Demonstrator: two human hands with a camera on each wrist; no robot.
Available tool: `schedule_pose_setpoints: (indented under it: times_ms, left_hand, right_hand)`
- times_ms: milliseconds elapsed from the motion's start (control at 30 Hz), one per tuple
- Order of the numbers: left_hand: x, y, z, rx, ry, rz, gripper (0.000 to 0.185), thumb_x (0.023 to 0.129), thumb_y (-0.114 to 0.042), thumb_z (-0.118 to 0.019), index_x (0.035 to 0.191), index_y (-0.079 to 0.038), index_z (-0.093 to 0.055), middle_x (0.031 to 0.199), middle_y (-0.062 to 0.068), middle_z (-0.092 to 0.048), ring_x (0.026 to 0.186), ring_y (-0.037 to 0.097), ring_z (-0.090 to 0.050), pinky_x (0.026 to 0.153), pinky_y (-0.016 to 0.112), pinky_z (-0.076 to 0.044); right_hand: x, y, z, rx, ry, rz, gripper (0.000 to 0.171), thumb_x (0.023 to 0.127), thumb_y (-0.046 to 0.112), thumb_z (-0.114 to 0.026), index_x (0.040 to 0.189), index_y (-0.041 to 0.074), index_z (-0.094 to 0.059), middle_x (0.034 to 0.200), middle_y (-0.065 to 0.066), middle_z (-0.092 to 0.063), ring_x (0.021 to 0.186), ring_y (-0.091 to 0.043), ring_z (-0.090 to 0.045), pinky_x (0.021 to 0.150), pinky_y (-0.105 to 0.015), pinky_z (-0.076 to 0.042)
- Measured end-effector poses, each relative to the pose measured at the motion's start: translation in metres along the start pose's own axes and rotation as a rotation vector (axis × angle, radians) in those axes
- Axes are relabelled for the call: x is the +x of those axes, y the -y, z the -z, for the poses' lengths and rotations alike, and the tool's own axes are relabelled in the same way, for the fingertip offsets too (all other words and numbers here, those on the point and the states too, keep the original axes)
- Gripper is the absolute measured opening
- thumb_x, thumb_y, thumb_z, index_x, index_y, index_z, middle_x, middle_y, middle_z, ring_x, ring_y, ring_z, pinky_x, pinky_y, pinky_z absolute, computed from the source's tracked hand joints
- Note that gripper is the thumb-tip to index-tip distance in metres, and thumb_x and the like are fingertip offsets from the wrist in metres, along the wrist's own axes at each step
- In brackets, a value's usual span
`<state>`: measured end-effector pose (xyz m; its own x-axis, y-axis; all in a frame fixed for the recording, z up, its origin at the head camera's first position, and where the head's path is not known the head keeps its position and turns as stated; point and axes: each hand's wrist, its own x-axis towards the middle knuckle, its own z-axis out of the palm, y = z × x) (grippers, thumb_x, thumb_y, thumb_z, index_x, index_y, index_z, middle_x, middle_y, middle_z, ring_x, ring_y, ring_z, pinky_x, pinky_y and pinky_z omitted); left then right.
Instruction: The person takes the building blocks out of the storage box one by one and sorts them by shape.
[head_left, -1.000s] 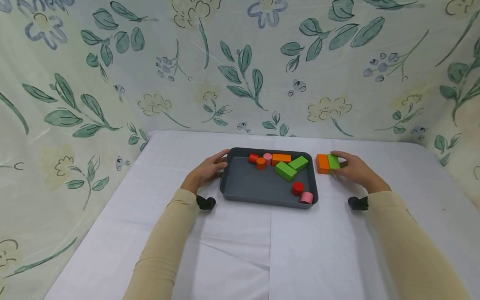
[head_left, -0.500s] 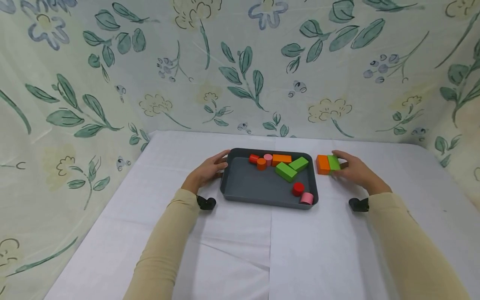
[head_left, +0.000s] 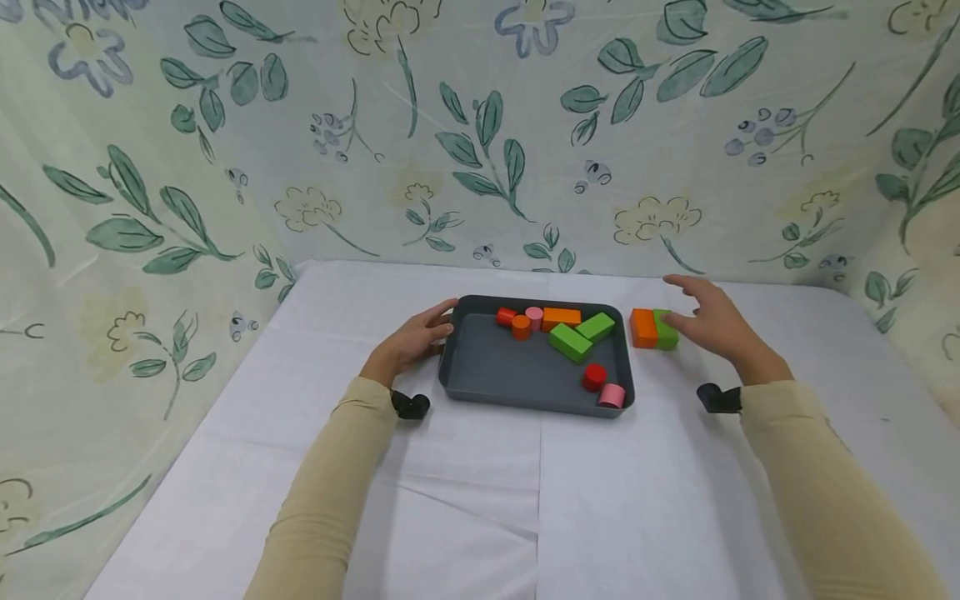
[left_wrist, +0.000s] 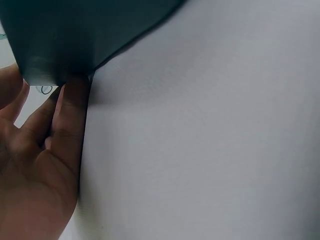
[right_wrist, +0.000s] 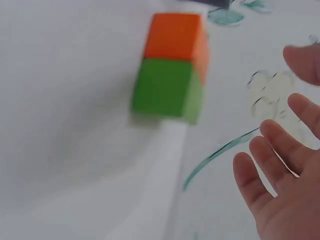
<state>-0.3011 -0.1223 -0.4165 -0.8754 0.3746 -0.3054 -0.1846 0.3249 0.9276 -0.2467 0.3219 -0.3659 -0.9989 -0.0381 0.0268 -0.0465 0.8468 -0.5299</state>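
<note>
A dark grey tray (head_left: 487, 398) lies on the white cloth, holding several red, orange, pink and green blocks. At its left end rests my left hand (head_left: 408, 342), fingers fairly straight against the tray's outer wall (left_wrist: 55, 55) in the left wrist view. Right of the tray, an orange block (head_left: 643, 327) and a green block (head_left: 666, 330) stand side by side, touching. My right hand (head_left: 716, 321) hovers just right of the green block with fingers spread. In the right wrist view, a gap separates this hand (right_wrist: 290, 185) from the two blocks, and it holds nothing.
Inside the tray, most blocks, including two green ones (head_left: 572, 342), gather toward the back and right. A red cylinder (head_left: 595, 377) and a pink cylinder (head_left: 611, 396) sit near its front right corner. A floral cloth (head_left: 450, 125) hangs behind the table (head_left: 480, 483).
My right hand has let go of the green block, opened its fingers and drawn slightly up and right. The two blocks stay beside the tray. My left hand has kept its place.
</note>
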Motion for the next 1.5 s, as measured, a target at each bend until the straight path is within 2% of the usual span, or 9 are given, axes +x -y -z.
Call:
schedule_pose_setpoints:
  times_ms: [133,267,500,667,800,1000,1167,1367,1500]
  left_hand:
    - [0.0,0.0,-0.001,0.003,0.001,-0.003,0.057,0.105,-0.018,-0.047,0.156,-0.036,-0.028,0.167,0.004,-0.022,0.154,0.026,-0.025,0.124,0.049,-0.032]
    - [-0.001,0.001,-0.001,0.006,0.0,0.003,0.057,0.105,-0.018,-0.047,0.156,-0.036,-0.028,0.167,0.003,-0.022,0.154,0.026,-0.024,0.124,0.048,-0.032]
    - [-0.003,0.0,-0.001,0.01,-0.002,-0.011,0.057,0.105,-0.018,-0.046,0.156,-0.037,-0.027,0.167,0.003,-0.022,0.154,0.026,-0.025,0.124,0.049,-0.032]
    - [-0.002,0.0,0.0,0.009,-0.01,-0.011,0.057,0.105,-0.018,-0.046,0.156,-0.037,-0.028,0.167,0.003,-0.023,0.154,0.026,-0.025,0.124,0.048,-0.031]
    - [-0.002,0.001,0.0,-0.001,-0.008,-0.009,0.057,0.105,-0.017,-0.046,0.156,-0.037,-0.029,0.167,0.004,-0.023,0.154,0.026,-0.026,0.124,0.049,-0.031]
    - [-0.002,0.001,0.0,-0.002,-0.002,-0.007,0.057,0.105,-0.017,-0.046,0.156,-0.037,-0.029,0.167,0.003,-0.022,0.154,0.026,-0.025,0.124,0.049,-0.032]
    - [-0.002,0.001,0.0,-0.001,0.0,-0.015,0.057,0.105,-0.017,-0.046,0.156,-0.036,-0.028,0.167,0.003,-0.022,0.154,0.026,-0.025,0.124,0.049,-0.032]
    - [-0.001,0.001,0.0,-0.001,0.003,-0.008,0.056,0.105,-0.018,-0.046,0.156,-0.037,-0.029,0.167,0.003,-0.022,0.154,0.026,-0.025,0.124,0.048,-0.032]
    - [-0.001,0.002,0.0,-0.002,0.0,-0.008,0.056,0.106,-0.018,-0.046,0.155,-0.038,-0.029,0.167,0.003,-0.022,0.154,0.026,-0.025,0.124,0.048,-0.032]
  right_hand:
    - [-0.003,0.022,0.003,-0.027,-0.074,0.139,0.058,0.094,0.01,-0.061,0.148,0.003,-0.041,0.155,-0.026,-0.035,0.139,-0.046,-0.033,0.109,-0.067,-0.04]
    - [-0.006,0.041,0.002,-0.041,-0.089,0.23,0.052,0.093,0.007,-0.062,0.142,0.003,-0.049,0.151,-0.023,-0.042,0.135,-0.043,-0.039,0.106,-0.065,-0.045]
    - [-0.01,0.064,-0.01,-0.051,0.002,0.318,0.047,0.092,0.002,-0.062,0.138,0.006,-0.054,0.147,-0.02,-0.047,0.128,-0.041,-0.047,0.104,-0.062,-0.047]
    - [-0.009,0.075,-0.027,-0.132,0.076,0.372,0.044,0.091,0.0,-0.063,0.134,0.005,-0.058,0.139,-0.02,-0.053,0.125,-0.039,-0.051,0.106,-0.06,-0.048]
    - [-0.007,0.082,-0.039,-0.166,0.155,0.379,0.043,0.091,0.0,-0.063,0.133,0.004,-0.06,0.136,-0.018,-0.056,0.122,-0.037,-0.054,0.106,-0.057,-0.049]
    - [-0.004,0.09,-0.052,-0.222,0.259,0.343,0.045,0.089,0.001,-0.062,0.133,0.01,-0.061,0.14,-0.017,-0.054,0.12,-0.034,-0.056,0.106,-0.055,-0.05]
    - [-0.001,0.094,-0.06,-0.283,0.285,0.313,0.049,0.087,0.0,-0.063,0.134,0.013,-0.062,0.139,-0.016,-0.054,0.116,-0.032,-0.056,0.103,-0.054,-0.053]
    - [-0.001,0.1,-0.062,-0.256,0.32,0.315,0.052,0.084,-0.008,-0.059,0.133,0.011,-0.062,0.134,-0.016,-0.056,0.112,-0.031,-0.056,0.102,-0.053,-0.054]
    - [0.0,0.104,-0.064,-0.255,0.338,0.314,0.052,0.085,-0.007,-0.06,0.134,0.01,-0.061,0.13,-0.016,-0.056,0.11,-0.029,-0.055,0.103,-0.051,-0.054]
